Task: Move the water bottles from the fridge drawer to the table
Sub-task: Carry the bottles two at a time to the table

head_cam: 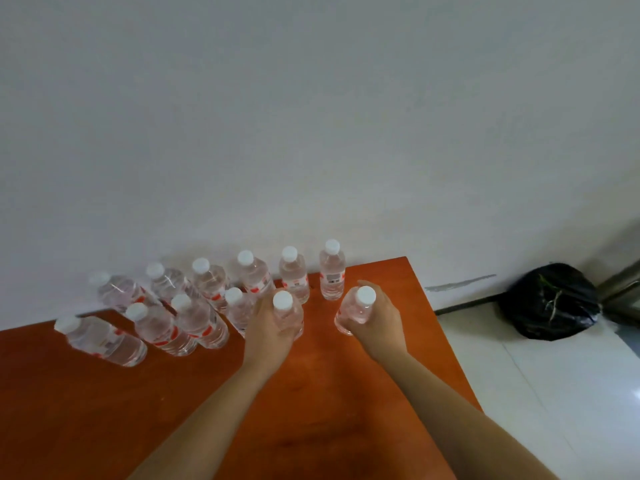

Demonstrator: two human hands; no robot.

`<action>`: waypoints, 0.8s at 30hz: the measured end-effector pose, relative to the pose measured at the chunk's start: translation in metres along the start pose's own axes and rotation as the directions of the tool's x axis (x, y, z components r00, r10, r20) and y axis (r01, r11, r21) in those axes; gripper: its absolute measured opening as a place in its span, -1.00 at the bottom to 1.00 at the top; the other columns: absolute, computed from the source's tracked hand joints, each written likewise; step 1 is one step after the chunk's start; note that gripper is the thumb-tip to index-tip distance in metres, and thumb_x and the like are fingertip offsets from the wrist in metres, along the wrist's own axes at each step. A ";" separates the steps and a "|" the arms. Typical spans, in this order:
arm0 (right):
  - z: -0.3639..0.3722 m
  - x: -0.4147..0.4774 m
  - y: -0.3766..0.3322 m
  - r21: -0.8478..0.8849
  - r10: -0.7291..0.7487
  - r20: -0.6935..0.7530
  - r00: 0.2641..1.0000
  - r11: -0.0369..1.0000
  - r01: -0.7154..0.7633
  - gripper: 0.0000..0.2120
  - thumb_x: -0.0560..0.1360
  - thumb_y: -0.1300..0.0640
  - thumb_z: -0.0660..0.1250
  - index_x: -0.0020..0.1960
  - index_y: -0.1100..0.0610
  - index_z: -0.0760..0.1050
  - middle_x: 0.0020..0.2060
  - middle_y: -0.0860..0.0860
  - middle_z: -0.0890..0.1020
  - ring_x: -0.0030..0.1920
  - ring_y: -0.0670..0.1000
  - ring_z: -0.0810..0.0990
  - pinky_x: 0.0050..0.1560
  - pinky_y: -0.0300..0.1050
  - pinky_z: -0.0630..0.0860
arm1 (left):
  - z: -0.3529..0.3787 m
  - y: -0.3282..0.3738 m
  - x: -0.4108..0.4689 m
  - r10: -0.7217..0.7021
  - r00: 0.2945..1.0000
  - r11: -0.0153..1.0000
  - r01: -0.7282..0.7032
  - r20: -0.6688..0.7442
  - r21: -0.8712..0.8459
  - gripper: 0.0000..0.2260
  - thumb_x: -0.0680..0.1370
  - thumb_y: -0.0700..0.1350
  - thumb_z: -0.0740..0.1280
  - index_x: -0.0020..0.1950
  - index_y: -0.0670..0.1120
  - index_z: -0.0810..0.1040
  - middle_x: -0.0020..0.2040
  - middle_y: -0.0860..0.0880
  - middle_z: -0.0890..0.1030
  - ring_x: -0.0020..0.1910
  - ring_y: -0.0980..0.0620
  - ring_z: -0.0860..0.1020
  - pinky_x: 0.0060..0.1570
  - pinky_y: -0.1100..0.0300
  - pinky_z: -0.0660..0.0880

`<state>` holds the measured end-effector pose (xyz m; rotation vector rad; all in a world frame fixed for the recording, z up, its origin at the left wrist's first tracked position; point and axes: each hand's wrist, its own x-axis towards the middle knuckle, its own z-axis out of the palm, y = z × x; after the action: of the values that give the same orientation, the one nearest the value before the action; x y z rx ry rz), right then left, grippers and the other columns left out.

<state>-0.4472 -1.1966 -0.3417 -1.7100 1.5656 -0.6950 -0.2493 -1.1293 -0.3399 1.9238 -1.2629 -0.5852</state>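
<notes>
Two bottles are gripped over the orange table (pixel 311 403): the left bottle (pixel 283 301) is wrapped by curled fingers of the left hand (pixel 268 327), the right bottle (pixel 358 306) by the right hand (pixel 377 318). Both are best lowered upright, clear of the standing rows (pixel 211 285), before being released. A white wall (pixel 311 133) is seen behind the table, a black bag (pixel 550 301) beside it.

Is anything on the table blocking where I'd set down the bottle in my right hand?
Nothing visible does. The right hand holds its bottle over bare table. The nearest standing bottle is behind it by the wall, apart. The left hand holds a second bottle to its left, also apart.
</notes>
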 end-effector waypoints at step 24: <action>0.077 0.073 0.001 -0.111 -0.005 0.309 0.951 0.993 0.041 -0.21 0.42 0.22 0.49 0.47 -0.10 0.12 0.31 0.01 0.46 0.31 0.08 0.49 0.24 0.05 0.52 | 0.009 -0.051 0.062 -0.119 0.964 0.991 0.129 0.239 -0.026 -0.38 0.51 -0.20 0.44 0.48 0.06 0.23 0.46 0.04 0.34 0.48 0.00 0.27 0.35 0.14 0.16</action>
<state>-0.3787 -1.2581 -0.3946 -1.8238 1.3898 -0.3311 -0.2013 -1.1766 -0.3836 1.9521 -1.2696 -0.9230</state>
